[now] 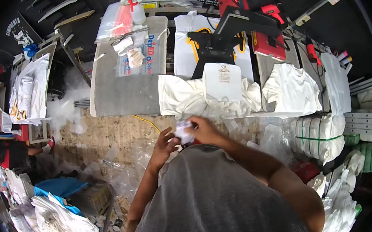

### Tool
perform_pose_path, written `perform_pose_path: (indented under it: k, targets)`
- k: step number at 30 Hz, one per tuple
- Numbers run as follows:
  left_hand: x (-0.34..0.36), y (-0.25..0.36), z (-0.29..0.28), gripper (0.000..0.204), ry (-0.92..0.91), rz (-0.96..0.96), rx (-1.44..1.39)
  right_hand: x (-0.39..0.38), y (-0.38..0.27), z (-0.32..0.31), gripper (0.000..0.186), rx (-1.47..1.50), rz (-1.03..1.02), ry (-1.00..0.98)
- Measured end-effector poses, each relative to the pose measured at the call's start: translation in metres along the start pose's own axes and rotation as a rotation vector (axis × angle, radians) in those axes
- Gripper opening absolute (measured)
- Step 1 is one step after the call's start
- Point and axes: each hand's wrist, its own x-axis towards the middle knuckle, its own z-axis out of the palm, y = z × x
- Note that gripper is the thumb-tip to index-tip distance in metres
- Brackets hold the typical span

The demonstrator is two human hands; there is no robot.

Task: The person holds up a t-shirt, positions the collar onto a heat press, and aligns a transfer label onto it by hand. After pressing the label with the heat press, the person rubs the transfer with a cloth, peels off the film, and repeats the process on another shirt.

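Note:
In front of my body, both hands are at a small, crumpled white piece (184, 133), perhaps paper or film; its kind does not show. My left hand (164, 146) grips it from the left with bent fingers. From the right, my right hand (202, 130) pinches its upper edge. Just beyond them, a white T-shirt (179, 96) lies draped over the table edge. On a pale platen (222, 87), its printed neck area is stretched flat, below the raised black arm of a heat press (212, 43).
Another white T-shirt (292, 89) lies to the right, beside a red press part (267, 45). A grey board (124, 95) with paper pieces is left. Bundled white garments (319, 136) stand at right. At far left a person (3, 152) sits; plastic scraps litter the floor (96, 135).

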Motion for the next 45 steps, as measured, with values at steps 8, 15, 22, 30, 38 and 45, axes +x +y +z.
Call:
perform_pose_path:
  k: [8, 15, 22, 30, 38, 45]
  targets:
    - [0.018, -0.024, -0.031, 0.026, -0.004, 0.105, 0.242, 0.055, 0.035, -0.082, 0.019, -0.173, -0.169, 0.434]
    - [-0.003, -0.119, -0.132, 0.038, 0.255, -0.067, 0.598, 0.128, 0.075, -0.178, 0.005, -0.521, -0.193, 0.798]
    - [-0.035, -0.147, -0.16, 0.048, 0.345, -0.19, 0.743, 0.125, 0.078, -0.185, 0.013, -0.562, -0.072, 0.697]
    - [-0.017, -0.175, -0.173, 0.056, 0.394, -0.221, 0.977, 0.123, 0.068, -0.202, 0.011, -0.553, -0.034, 0.628]
    - [-0.002, -0.238, -0.23, 0.055, 0.435, -0.178, 0.909, 0.122, 0.061, -0.186, 0.004, -0.539, -0.228, 0.572]
    - [-0.004, -0.18, -0.163, 0.045, 0.371, -0.379, 0.818, 0.002, 0.007, -0.199, 0.014, -0.211, -0.008, 0.059]
